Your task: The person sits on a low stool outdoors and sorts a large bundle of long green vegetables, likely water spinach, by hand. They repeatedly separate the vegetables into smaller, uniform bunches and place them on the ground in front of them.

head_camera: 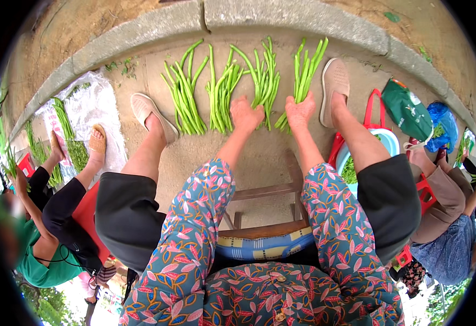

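Several bunches of long green vegetable stalks lie in a row on the concrete before me. My right hand [300, 109] is closed around the rightmost bunch [306, 71]; its tips point away from me and its lower ends stick out below my fist. Between two other bunches is my left hand [247, 113], fingers bent, its thumb against the third bunch from the left [265, 81]. Whether it grips any stalk is hidden. To its left lies the second bunch [220, 100], and farther left a looser bunch [185, 100].
My shoes [150, 110] flank the row. A stone kerb [295, 18] curves beyond. By my right leg stands a light-blue bucket [390, 140] with greens, near a green bag [407, 108]. Seated people are on both sides; a plastic sheet [107, 106] lies left. A wooden stool [264, 191] is below me.
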Available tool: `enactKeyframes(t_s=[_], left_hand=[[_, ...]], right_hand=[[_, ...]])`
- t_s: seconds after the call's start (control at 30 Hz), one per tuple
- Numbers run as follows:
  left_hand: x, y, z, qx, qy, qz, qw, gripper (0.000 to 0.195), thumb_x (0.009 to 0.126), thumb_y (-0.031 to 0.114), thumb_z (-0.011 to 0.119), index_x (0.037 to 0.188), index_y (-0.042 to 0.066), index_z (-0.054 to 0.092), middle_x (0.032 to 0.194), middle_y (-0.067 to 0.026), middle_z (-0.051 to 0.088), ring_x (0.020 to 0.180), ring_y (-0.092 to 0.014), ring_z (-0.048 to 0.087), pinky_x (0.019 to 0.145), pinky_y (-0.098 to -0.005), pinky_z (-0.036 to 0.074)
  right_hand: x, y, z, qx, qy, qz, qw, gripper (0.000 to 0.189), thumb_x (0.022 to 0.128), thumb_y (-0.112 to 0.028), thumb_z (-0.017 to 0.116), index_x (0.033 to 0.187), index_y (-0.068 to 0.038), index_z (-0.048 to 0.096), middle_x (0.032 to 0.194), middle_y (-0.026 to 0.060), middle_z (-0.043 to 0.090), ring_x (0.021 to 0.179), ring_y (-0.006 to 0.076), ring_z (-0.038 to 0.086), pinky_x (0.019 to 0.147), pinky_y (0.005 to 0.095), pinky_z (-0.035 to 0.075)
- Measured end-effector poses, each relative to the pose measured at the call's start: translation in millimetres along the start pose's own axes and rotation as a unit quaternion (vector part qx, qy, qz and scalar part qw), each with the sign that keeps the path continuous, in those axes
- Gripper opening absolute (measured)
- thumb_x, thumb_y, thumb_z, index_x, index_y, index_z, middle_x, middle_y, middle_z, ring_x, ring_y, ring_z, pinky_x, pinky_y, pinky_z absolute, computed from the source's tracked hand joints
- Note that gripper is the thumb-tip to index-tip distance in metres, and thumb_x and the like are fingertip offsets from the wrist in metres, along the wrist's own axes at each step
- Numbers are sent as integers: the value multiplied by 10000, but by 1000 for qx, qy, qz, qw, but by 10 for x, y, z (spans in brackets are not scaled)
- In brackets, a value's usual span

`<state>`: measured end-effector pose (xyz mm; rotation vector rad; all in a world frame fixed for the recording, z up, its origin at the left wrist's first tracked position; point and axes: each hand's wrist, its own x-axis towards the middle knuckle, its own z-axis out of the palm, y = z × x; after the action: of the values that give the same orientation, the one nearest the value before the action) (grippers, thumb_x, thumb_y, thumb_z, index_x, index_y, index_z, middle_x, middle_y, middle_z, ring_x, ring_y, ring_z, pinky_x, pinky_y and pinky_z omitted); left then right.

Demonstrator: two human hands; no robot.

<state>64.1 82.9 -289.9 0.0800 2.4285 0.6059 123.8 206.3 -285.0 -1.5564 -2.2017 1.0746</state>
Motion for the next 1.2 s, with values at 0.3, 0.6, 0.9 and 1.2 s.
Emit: enactKeyframes(t_s=[0.3, 0.6, 0.9, 1.2], left_hand=[[-714, 843, -1467, -412, -88, 162, 892, 604, 764, 301, 632, 1195, -56, 406, 1054, -170, 548, 961, -207, 538, 840, -302, 425], [-2703, 702, -2674, -600, -140, 143, 775, 917, 649, 325, 749, 1298, -15, 198, 1176, -137, 441, 1083, -191, 440, 915, -297, 365], [-3907, 844, -3032, -492, -233, 236, 805, 339, 665, 288, 740, 794, 10, 597, 700, -62, 592, 582, -127, 578, 546, -247, 498], [-4148, 855, -3141, -590, -342, 234, 693, 229, 775, 212, 626, 902, 44, 536, 771, -77, 567, 609, -161, 589, 540, -291, 533]], right_hand=[[-481, -1345, -644, 497, -219, 152, 826, 199, 686, -59, 596, 863, 13, 543, 758, 74, 578, 665, 143, 566, 582, 269, 472], [-1936, -2479, -2045, 503, -413, -45, 758, 176, 664, -114, 563, 808, -14, 572, 719, 44, 584, 621, 127, 553, 595, 250, 469], [-2292, -2781, -3183, 266, -175, -528, 787, 395, 592, -263, 628, 862, 18, 563, 771, 112, 579, 706, 202, 569, 618, 328, 459], [-2467, -2848, -3578, 284, -556, -241, 743, 346, 658, -254, 636, 888, -3, 575, 786, 84, 596, 694, 131, 565, 630, 279, 479]])
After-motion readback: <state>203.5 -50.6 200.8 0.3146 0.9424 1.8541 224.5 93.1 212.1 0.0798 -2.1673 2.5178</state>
